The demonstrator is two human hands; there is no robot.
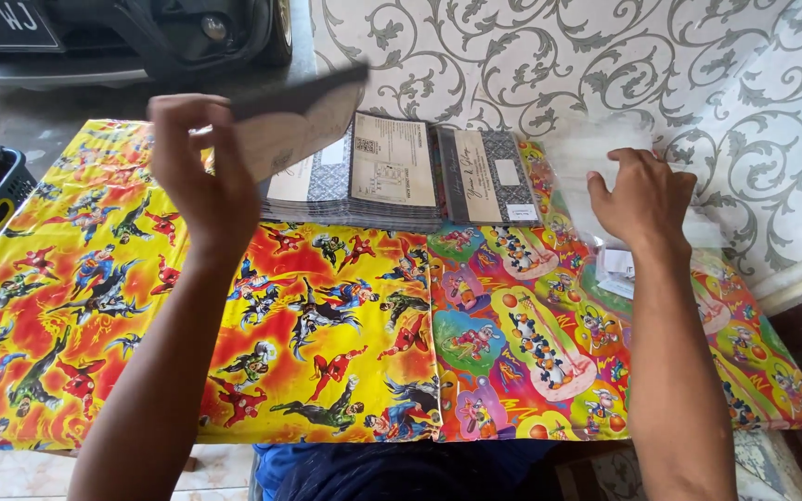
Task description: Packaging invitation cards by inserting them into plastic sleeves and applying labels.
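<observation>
Head view: left hand [199, 176] gripping a raised card [294, 125], right hand [644, 197] flat on clear sleeves [596, 153] by wall edge.

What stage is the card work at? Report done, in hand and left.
Done: nothing finished shows; no card lies apart from the stacks. In hand: the left hand holds one card lifted above the table, and the right hand rests on clear plastic sleeves. Left: two stacks of cards still lie on the cartoon-print covering.
</observation>
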